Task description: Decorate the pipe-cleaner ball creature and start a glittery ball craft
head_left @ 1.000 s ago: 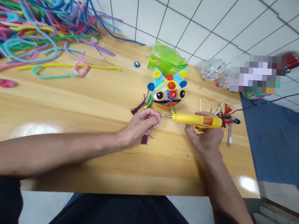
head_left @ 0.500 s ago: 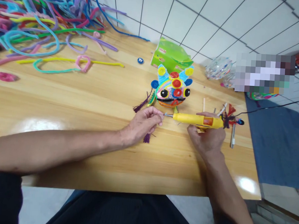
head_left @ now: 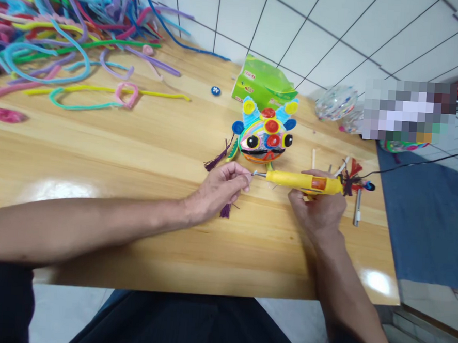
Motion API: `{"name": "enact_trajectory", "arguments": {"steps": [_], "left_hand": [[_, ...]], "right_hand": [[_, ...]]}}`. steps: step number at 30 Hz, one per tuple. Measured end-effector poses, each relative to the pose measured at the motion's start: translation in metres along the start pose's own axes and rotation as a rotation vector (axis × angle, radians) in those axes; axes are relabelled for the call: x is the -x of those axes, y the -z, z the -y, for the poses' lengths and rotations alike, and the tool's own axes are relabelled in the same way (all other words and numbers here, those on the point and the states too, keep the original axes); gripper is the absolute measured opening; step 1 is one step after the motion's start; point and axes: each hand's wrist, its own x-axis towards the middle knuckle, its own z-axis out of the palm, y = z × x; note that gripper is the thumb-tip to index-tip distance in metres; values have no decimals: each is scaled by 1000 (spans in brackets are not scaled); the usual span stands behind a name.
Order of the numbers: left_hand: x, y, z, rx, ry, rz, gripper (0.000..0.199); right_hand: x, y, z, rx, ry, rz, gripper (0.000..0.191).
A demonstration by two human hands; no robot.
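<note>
My right hand (head_left: 319,210) is wrapped round a yellow glue gun (head_left: 290,180), whose metal nozzle points left. In a pinch, my left hand (head_left: 226,184) holds the cord of a purple tassel (head_left: 225,210), which hangs below the fingers; the nozzle tip is right beside the fingertips, with a small pale blue bit at it. Just behind the nozzle stands a colourful animal head (head_left: 264,137) with black eyes, blue and yellow horns and red discs. A second purple tassel (head_left: 216,158) hangs from its left side.
Many pipe cleaners (head_left: 85,46) are heaped at the back left. A green packet (head_left: 261,83) stands behind the head, near a blue button (head_left: 216,91). At the right lie a utility knife (head_left: 357,208), red tassels (head_left: 355,169) and clear bags (head_left: 336,103).
The glue gun's nozzle has shifted very slightly right of my left fingertips, and the pale blue bit shows a little more clearly. Both hands keep their grips.
</note>
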Motion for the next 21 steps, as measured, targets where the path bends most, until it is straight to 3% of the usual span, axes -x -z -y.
{"name": "enact_trajectory", "arguments": {"steps": [16,21], "left_hand": [[3,-1,-4,-23,-14,-3,11],[2,0,-2,13,-23,32,11]], "right_hand": [[0,1,-1,-30,-67,54,27],[-1,5,-6,-103,-150,-45,28]]}}
